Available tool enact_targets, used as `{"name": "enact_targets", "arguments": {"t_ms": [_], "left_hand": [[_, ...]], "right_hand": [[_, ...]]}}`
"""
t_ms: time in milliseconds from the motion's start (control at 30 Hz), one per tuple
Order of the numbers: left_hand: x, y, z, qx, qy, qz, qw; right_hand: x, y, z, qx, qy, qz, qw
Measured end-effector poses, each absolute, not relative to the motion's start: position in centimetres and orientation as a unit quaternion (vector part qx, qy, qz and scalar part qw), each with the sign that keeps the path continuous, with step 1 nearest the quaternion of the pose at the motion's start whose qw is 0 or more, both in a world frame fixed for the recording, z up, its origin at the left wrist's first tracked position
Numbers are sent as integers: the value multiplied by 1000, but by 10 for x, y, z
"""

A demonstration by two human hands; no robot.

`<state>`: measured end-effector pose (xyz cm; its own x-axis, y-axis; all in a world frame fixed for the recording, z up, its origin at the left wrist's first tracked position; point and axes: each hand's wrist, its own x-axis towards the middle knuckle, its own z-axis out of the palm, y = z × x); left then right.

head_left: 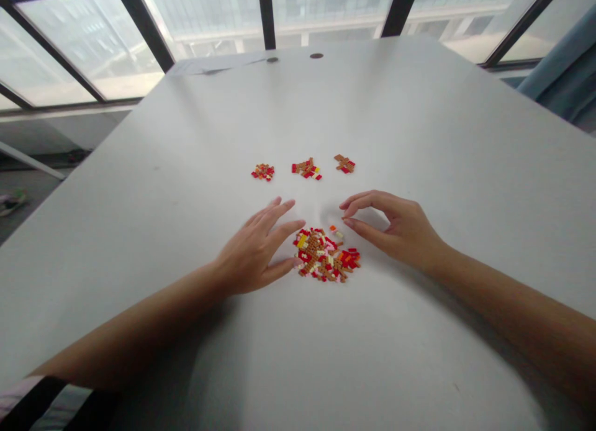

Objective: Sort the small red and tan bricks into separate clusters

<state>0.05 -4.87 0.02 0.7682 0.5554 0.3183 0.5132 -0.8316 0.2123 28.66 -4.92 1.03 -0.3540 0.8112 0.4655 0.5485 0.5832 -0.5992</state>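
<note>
A mixed pile of small toy building bricks [321,257] in brown, red, white, pink, orange and yellow lies in front of me. At its left edge is my left hand [261,248], open with fingers spread, thumb and index tips touching or just above the bricks. My right hand [395,223] is raised slightly to the right of the pile. Its thumb and index finger pinch a tiny brownish brick [343,218], mostly hidden by the fingertips. Below those fingertips, an orange brick and a whitish brick [336,232] lie at the pile's upper edge.
Beyond my hands sit three smaller groups of bricks: a left heap [263,172], a middle heap [306,168] and a right heap [344,164]. All rest on a large white table [298,356]. Two round discs [316,56] and papers [205,66] are near the far edge, by windows.
</note>
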Motion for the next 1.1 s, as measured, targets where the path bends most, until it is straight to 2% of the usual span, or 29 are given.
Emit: {"name": "enact_targets", "arguments": {"t_ms": [100,200,367,567,933,1100], "left_hand": [[3,-51,4,928,275,252,4],[9,-54,8,909,277,310,-41],[21,-63,10,898,255,347,-95],[26,-71,12,886,277,362,-84],[27,-68,16,870,337,360,-24],[15,-53,15,833,426,349,-45]], "right_hand": [[282,-53,14,-458,-794,174,358],[276,-59,19,-469,-782,222,344],[261,-72,26,-443,-772,297,346],[250,-80,26,-413,-773,328,352],[249,-80,25,-389,-806,266,357],[264,-78,25,-478,-771,176,383]]}}
